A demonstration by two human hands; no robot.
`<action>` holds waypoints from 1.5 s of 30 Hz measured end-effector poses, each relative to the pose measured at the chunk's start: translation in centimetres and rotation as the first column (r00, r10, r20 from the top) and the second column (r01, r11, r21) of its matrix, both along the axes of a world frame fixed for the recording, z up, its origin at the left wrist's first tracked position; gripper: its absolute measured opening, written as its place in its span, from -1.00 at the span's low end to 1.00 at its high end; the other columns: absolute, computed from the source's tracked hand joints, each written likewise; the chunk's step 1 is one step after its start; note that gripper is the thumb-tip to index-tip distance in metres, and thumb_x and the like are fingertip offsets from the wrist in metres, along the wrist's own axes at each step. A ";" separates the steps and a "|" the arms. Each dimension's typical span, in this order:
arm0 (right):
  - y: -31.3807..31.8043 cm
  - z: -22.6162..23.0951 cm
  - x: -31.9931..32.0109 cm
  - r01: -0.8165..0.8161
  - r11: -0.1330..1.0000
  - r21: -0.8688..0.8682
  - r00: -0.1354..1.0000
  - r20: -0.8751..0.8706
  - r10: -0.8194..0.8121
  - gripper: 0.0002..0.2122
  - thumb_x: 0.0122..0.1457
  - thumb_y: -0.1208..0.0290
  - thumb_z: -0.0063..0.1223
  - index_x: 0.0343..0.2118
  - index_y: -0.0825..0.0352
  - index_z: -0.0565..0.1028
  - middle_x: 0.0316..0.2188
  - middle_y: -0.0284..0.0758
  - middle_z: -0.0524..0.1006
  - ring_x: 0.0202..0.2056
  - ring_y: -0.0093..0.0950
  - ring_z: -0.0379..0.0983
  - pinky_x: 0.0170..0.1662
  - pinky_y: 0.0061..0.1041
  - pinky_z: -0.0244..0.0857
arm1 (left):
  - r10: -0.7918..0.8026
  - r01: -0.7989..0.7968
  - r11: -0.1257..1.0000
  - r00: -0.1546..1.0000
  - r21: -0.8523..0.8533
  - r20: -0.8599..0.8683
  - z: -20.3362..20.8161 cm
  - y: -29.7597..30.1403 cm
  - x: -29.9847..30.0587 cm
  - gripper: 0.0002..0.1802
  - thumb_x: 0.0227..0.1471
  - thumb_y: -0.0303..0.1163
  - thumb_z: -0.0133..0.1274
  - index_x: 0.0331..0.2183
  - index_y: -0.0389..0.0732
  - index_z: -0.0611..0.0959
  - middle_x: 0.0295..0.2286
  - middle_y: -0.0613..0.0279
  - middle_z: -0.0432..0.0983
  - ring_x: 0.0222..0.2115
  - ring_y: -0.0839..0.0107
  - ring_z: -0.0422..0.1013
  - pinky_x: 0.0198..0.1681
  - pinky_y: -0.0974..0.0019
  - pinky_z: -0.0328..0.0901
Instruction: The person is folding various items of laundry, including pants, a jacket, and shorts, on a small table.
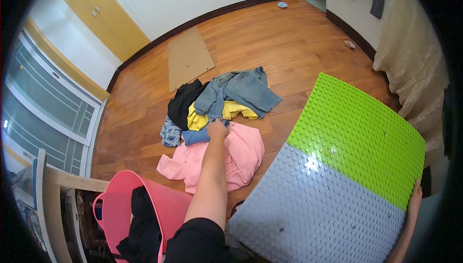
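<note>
Blue garment [198,136]: on the wood floor [289,46], mid-frame, at the near edge of the clothes pile, lying partly over the pink hoodie [241,159]. Left hand [218,129] is on its right end, fingers closed down over the fabric, pinching it. The arm comes in from the lower edge in a black sleeve.

Pile around it: yellow garment [231,111] just behind the blue one, touching it. Patterned blue-white piece [170,133] to its left, adjacent. Black garment [183,101] behind that. Denim jacket [243,89] on top at the far side, draped over the yellow. Pink hoodie is spread flat and closest to the person.

Right hand [415,200]: at the right rim, wrapped around the right edge of a big studded board [347,166], half lime green, half grey. Fingers curl behind the edge, so I can't see how tightly they close, but the hand has hold of the board. The board stands tilted, with its lower left corner near the hoodie.

Pink laundry basket [115,205] at lower left, dark clothes inside. Pale wooden frame [53,181] beside it at the left rim. Flat cardboard sheet [188,58] on the floor beyond the pile, well apart. Yellow cabinet doors [103,14] at the far wall. Beige curtain [415,46] on the right.
</note>
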State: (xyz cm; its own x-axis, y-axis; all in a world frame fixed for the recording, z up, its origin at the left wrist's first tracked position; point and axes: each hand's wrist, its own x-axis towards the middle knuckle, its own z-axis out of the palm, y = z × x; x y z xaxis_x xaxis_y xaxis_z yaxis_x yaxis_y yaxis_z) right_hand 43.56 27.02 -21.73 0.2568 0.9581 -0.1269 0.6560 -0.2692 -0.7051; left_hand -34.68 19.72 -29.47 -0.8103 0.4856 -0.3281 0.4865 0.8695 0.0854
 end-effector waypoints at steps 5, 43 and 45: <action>-0.6 -0.9 1.6 0.032 0.999 -0.004 0.987 -0.159 -0.032 -0.38 0.12 -0.06 -0.28 -0.05 0.53 0.24 -0.14 -0.13 0.35 -0.15 -0.36 0.29 -0.09 -0.49 0.13 | 0.009 0.009 0.997 0.974 0.075 -0.225 -1.6 -1.8 -3.0 -0.05 -0.34 -0.30 0.20 0.09 0.01 0.07 0.09 -0.11 -0.16 0.08 -0.01 -0.08 0.01 -0.05 0.04; -2.1 3.0 0.2 0.216 0.950 -0.225 0.912 -0.302 -0.278 -0.41 0.13 -0.01 -0.28 0.01 0.48 0.21 -0.03 -0.15 0.28 -0.07 -0.33 0.23 -0.03 -0.43 0.10 | -0.089 -0.196 0.685 0.934 0.702 0.347 -6.0 -2.9 -19.9 -0.61 -0.49 -0.49 0.10 -0.40 -0.31 0.53 -0.45 0.16 0.51 -0.43 0.36 0.42 -0.34 0.36 0.29; -2.5 7.9 -10.8 0.273 0.937 -0.219 0.932 -0.183 -0.314 -0.39 0.12 -0.03 -0.27 0.00 0.50 0.22 -0.05 -0.14 0.29 -0.08 -0.32 0.23 -0.05 -0.43 0.11 | -0.211 -0.187 0.720 0.858 0.668 0.468 0.6 -3.6 -17.5 -0.59 -0.49 -0.48 0.09 -0.38 -0.30 0.54 -0.44 0.20 0.51 -0.44 0.40 0.41 -0.33 0.38 0.29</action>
